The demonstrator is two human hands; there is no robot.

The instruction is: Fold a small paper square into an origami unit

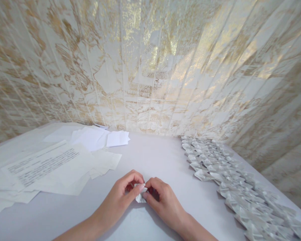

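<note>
A small folded piece of paper [140, 197] with faint print is held between my two hands, near the front middle of the white table. My left hand [127, 189] pinches its upper left side, with the thumb lying over the paper. On the other side, my right hand [160, 194] grips its right edge between thumb and curled fingers. The fingertips of both hands almost meet at the top of the paper. Parts of the paper are hidden behind the fingers, so its full shape cannot be made out.
Printed sheets [50, 164] lie spread over the table's left side, with blank white papers [90, 137] behind them. Rows of folded paper pieces [230, 187] run along the right side. A gold-patterned curtain [150, 67] hangs behind the white table [150, 150].
</note>
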